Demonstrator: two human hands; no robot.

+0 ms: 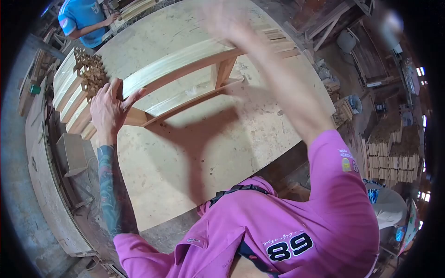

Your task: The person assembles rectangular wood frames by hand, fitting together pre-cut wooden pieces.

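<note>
A long wooden frame [181,64] made of pale boards stands on the light worktable [232,139], with a short upright piece between its upper and lower boards. My left hand [109,105] is closed round the frame's near left end, thumb on one side and fingers on the other. Further right, my right hand [223,22] is raised near the frame's far right part and smeared by motion, so its fingers and anything in them cannot be made out. Left of the frame lies a stack of wooden pieces [76,88] with notched ends.
Beyond the table's far left edge stands a person in a blue shirt [88,21], one hand near wooden strips [134,9]. At the right are stacked wood pieces [391,162] and a bucket [354,104]. A metal box [73,154] sits beside the left edge.
</note>
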